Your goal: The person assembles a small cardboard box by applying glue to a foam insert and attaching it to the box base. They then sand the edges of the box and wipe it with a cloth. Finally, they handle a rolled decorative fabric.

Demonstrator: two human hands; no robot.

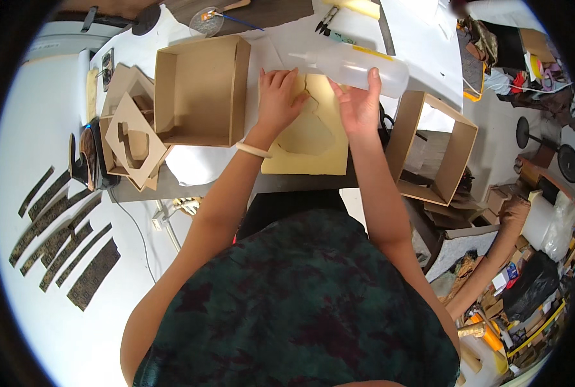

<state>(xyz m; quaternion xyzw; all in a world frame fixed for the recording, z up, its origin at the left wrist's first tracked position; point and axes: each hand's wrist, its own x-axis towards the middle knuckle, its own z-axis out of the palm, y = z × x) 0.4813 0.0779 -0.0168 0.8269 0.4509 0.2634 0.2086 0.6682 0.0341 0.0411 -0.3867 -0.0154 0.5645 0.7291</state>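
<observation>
A pale yellow rectangular foam sheet [307, 161] with an irregular hollow is lying on a dark table [300, 183], centred before the person. The left hand [278, 100], fingers bending and thumb standing apart, is resting at the sheet's upper left; whether it is pinching the foam cannot be told. The right hand [360, 111], half open with its thumb raised, is reaching the sheet's upper right corner; its thumb is overlapping a translucent white plastic bottle [339, 61] with a narrow nozzle pointing left, though whether it is gripping the bottle is unclear. Obstacles are crowding both sides: a large brown square cardboard box [239, 84] is standing open left of the left hand, and a brown open cardboard frame [407, 138] is standing near the right forearm. Beyond the large box, a flat tan cardboard panel [149, 142] with a cut-out is leaning on other pieces. Farther back, a clear round dish [200, 26] is sitting near the table's far side. Dark patterned strips [94, 277] are lying well apart, at far left.
</observation>
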